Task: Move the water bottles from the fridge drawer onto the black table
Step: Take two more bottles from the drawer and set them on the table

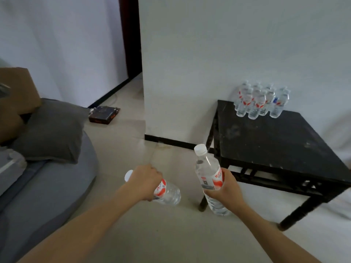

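My left hand (145,182) grips a clear water bottle (168,192) with a red-and-white label, held sideways over the floor, its white cap poking out left of the hand. My right hand (227,188) holds a second water bottle (208,173) nearly upright, cap tilted to the upper left, just in front of the black table (275,141). Several more water bottles (260,100) stand clustered at the table's far corner against the white wall. The fridge drawer is out of view.
A grey sofa (47,186) with a dark cushion (51,130) and a brown cardboard box (17,92) fills the left side. A dark flat box (104,114) lies on the floor near a doorway. A white wall corner juts out behind the table.
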The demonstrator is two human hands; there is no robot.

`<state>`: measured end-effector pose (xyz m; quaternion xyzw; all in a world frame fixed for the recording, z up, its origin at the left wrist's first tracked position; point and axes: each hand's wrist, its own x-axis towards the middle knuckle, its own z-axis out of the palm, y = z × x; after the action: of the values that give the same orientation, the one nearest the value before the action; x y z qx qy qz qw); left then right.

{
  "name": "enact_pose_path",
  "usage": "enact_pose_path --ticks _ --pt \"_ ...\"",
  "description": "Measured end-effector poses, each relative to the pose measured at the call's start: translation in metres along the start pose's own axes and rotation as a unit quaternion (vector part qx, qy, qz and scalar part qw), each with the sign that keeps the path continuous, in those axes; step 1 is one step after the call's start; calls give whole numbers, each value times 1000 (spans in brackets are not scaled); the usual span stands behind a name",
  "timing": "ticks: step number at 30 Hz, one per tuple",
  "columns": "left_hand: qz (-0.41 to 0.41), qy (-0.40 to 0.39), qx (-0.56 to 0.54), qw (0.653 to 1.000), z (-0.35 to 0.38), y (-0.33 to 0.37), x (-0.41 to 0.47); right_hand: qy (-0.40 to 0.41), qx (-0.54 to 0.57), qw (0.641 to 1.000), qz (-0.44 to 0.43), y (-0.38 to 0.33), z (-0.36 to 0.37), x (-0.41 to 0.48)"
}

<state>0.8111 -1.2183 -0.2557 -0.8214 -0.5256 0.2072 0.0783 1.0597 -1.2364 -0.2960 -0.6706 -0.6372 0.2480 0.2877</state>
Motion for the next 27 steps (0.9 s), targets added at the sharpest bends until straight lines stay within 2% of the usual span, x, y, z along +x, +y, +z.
enact_pose_path --ticks 6,18,23,27 --pt "61 20 -5 998 -3 -24 82 42 -4 997 59 21 1 53" --pt "82 -6 -5 997 -39 -84 242 70 63 985 148 43 -4 224" --pt "102 -22 -25 994 -55 -102 318 82 49 978 187 57 -5 275" --pt "153 14 -6 988 -72 -111 399 105 35 970 217 77 -11 325"
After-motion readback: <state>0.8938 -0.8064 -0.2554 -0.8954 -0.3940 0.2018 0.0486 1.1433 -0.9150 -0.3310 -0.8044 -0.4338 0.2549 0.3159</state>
